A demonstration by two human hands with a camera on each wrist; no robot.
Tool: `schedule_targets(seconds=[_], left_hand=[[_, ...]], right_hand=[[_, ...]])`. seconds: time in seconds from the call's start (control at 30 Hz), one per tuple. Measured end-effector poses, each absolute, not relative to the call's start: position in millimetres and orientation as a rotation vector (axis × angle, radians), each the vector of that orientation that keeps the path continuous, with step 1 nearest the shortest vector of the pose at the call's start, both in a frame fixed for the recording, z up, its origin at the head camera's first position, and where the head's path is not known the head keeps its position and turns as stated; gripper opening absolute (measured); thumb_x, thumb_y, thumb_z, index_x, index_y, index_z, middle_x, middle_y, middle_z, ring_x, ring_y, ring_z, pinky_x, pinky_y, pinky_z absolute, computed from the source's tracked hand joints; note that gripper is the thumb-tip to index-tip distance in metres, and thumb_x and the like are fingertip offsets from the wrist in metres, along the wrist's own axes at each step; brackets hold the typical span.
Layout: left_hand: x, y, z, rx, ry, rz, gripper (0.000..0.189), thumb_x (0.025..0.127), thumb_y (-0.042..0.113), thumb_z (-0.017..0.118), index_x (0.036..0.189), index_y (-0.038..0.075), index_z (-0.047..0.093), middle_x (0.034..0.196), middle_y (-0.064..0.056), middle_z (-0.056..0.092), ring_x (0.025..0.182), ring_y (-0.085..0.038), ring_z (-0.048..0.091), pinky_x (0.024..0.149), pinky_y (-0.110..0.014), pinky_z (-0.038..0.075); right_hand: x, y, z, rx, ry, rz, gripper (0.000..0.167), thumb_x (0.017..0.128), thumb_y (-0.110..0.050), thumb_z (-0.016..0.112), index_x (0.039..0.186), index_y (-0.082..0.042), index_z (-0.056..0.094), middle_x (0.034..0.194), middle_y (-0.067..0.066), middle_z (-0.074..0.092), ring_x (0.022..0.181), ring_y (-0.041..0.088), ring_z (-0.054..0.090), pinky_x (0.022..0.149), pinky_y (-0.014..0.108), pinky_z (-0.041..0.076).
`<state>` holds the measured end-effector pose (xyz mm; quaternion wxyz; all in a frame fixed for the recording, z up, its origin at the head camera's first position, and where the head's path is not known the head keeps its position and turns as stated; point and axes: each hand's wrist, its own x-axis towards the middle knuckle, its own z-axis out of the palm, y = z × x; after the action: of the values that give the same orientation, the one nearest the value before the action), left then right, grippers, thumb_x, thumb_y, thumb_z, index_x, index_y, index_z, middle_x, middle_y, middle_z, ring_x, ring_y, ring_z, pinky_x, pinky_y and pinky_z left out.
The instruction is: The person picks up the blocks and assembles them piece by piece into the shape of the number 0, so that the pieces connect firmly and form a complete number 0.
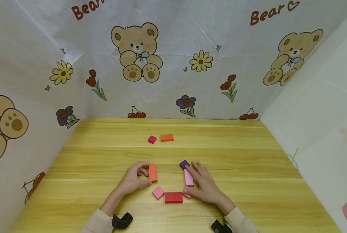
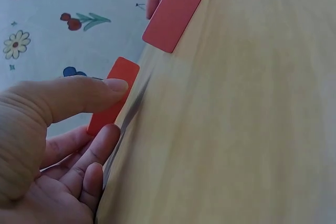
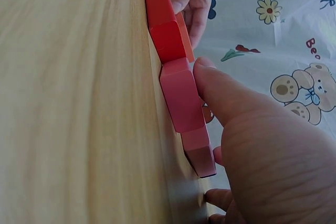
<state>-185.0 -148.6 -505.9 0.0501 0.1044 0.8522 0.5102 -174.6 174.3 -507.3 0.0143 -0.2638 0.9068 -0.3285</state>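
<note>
My left hand point(image 1: 134, 178) pinches an orange rectangular block point(image 1: 153, 173) between thumb and fingers; in the left wrist view the thumb lies across this block point(image 2: 113, 100). A pink block point(image 1: 158, 193) sits turned just below it, its corner at the end of a red block point(image 1: 173, 197). At the red block's other end is a second pink block point(image 1: 187, 195), with the right thumb on it. From there a light pink oblong block point(image 1: 188, 178) runs up to a purple block point(image 1: 184, 164). My right hand point(image 1: 206, 185) lies along these with fingers extended, the index fingertip at the purple block.
Farther back on the wooden table point(image 1: 234, 155) lie a magenta block point(image 1: 152, 139) and another orange block point(image 1: 167, 138). A white cloth point(image 1: 173, 87) printed with bears and flowers stands behind the table and along its sides. Black devices point(image 1: 122, 221) are at both wrists.
</note>
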Motion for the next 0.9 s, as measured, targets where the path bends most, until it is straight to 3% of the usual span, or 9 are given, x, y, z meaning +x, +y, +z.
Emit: schedule_targets(seconds=[0.9], left_hand=[[-179.5, -144.0, -509.2, 0.453, 2.631, 1.475, 0.06, 0.07, 0.012, 0.087, 0.125, 0.009, 0.062, 0.091, 0.005, 0.061, 0.085, -0.007, 0.057, 0.086, -0.027, 0.045]], right_hand=[[-174.4, 174.3, -508.6, -0.832, 2.838, -1.032, 0.084, 0.082, -0.052, 0.071, 0.15, -0.014, 0.04, 0.156, 0.024, 0.03, 0.146, 0.048, 0.016, 0.113, 0.068, 0.011]])
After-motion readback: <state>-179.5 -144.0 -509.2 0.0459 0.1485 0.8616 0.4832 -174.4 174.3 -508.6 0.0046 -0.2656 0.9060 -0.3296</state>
